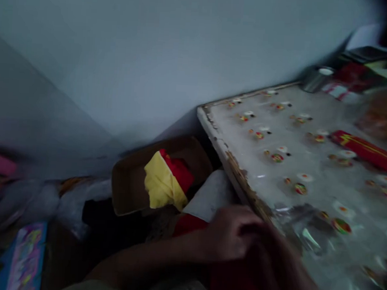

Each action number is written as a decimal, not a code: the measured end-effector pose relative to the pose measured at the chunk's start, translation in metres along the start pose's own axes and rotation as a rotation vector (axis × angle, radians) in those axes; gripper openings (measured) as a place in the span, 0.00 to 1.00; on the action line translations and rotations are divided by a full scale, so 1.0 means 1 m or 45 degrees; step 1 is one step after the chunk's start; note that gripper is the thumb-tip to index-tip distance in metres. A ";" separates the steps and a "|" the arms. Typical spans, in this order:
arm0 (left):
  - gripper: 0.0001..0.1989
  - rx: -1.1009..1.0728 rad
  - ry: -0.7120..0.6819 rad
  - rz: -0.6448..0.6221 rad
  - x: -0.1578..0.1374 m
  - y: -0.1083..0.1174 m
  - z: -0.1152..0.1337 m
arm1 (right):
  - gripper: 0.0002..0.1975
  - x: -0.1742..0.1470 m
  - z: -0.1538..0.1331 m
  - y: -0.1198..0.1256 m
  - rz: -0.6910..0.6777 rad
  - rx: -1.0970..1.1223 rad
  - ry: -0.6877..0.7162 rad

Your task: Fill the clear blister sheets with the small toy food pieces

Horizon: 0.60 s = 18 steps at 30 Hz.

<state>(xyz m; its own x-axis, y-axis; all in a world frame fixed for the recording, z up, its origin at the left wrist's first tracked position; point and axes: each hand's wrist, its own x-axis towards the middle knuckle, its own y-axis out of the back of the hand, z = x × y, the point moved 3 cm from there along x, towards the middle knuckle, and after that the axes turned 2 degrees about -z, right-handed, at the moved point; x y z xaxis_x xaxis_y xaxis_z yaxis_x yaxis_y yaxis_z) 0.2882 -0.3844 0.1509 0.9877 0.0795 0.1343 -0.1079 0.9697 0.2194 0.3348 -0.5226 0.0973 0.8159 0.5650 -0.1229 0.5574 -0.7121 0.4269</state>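
My left hand [229, 234] reaches in from the lower left beside the table's edge, fingers curled closed on a dark red cloth [237, 281]. Close against it on the right is my right hand [292, 269], dark and smeared by motion, its fingers hard to make out. The red cloth hangs below both hands in shadow. Just beyond them lies a white cloth [210, 196] with a red part beneath it. A yellow and red cloth [165, 182] rests partly in a brown basket or box [129, 198] on the floor side.
A table [226, 140] with a worn edge and printed plastic cover stands at right. On it are a long red packet [370, 151], a metal cup [317, 79] and crumpled clear plastic [309, 226]. Plastic bags [42, 201] and a colourful box [25, 257] lie at left. A wall rises behind.
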 end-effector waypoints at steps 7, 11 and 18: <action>0.23 0.328 0.703 1.551 -0.186 0.185 -0.103 | 0.18 0.105 -0.067 -0.126 -0.478 -0.189 0.433; 0.24 0.118 1.041 1.674 -0.218 0.222 -0.180 | 0.21 0.129 -0.066 -0.206 -0.730 -1.048 0.329; 0.29 0.383 0.678 1.619 -0.146 0.302 -0.185 | 0.17 0.135 -0.049 -0.235 -0.782 -1.129 0.505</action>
<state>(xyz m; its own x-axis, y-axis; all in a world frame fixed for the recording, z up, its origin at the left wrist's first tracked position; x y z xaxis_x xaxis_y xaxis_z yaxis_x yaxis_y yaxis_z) 0.1326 -0.0605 0.0192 0.1152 0.9928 0.0330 -0.8981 0.0899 0.4305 0.3063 -0.2587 0.0244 0.2503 0.9187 -0.3054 0.4119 0.1845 0.8924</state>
